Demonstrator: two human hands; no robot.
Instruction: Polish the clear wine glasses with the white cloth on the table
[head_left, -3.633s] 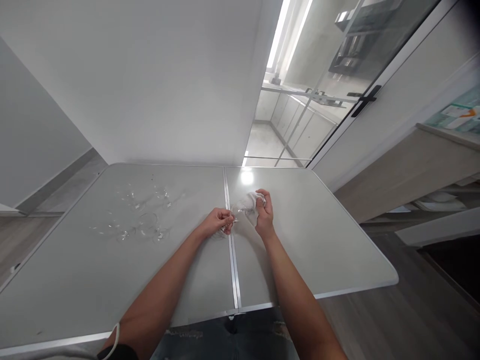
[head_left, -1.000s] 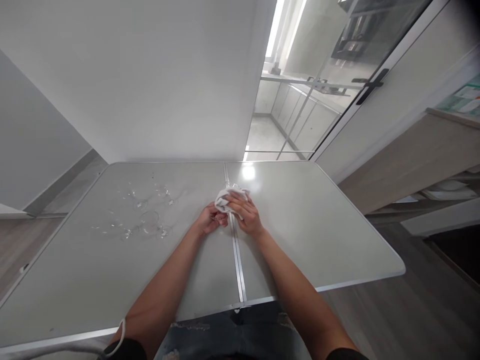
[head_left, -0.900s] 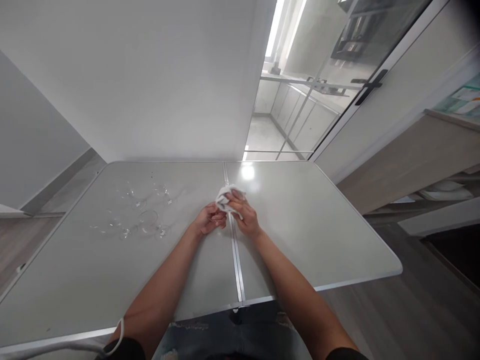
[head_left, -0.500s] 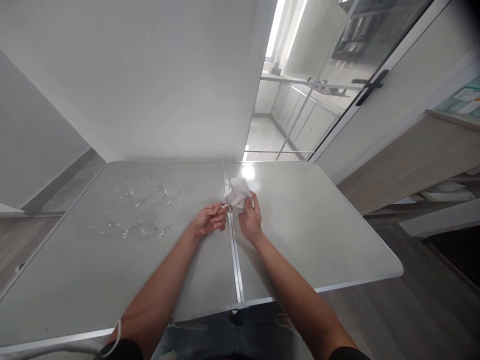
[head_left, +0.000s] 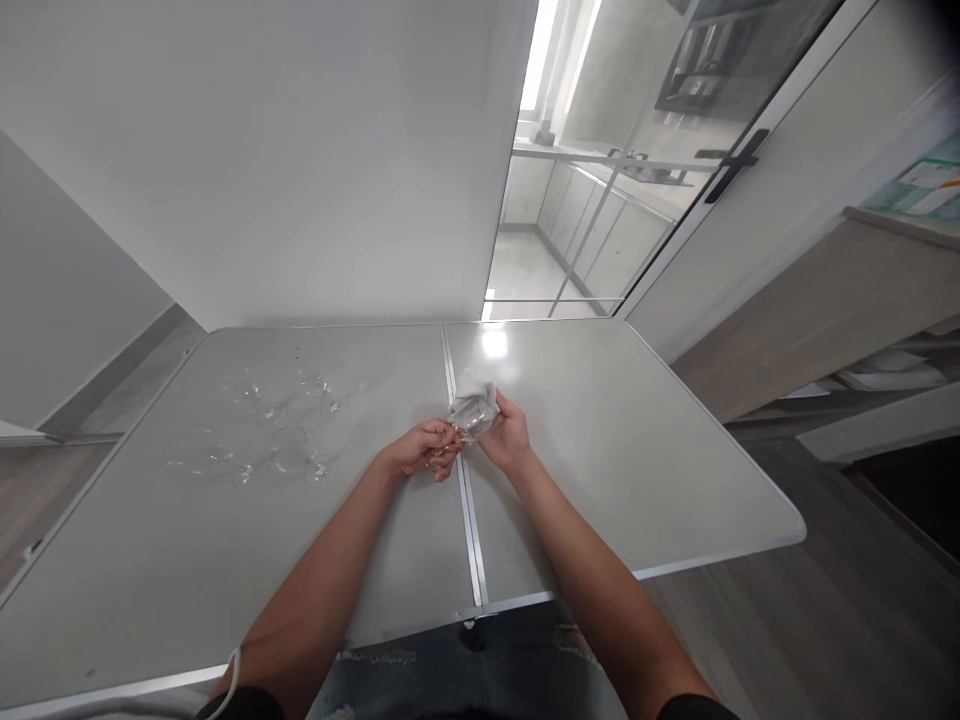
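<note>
Over the seam of the table, my left hand (head_left: 421,449) is closed on the stem of a clear wine glass (head_left: 472,418), which lies tilted with its bowl to the right. My right hand (head_left: 511,434) is closed on a white cloth (head_left: 475,384) at the far side of the bowl. Whether part of the cloth is inside the bowl I cannot tell. Some of my right fingers are hidden behind the glass and cloth. Several more clear stemmed glasses (head_left: 271,408) stand to the left of my left hand, their outlines faint against the tabletop.
The pale table (head_left: 660,460) has a metal-edged seam (head_left: 469,510) down its middle. A white wall (head_left: 337,180) rises behind its far edge. A glass door (head_left: 592,220) stands at the back right, and wooden shelves (head_left: 810,310) are on the right.
The wine glass has turned, so its clear bowl now faces me more. The cloth has shifted behind the bowl, and both hands have moved slightly toward me.
</note>
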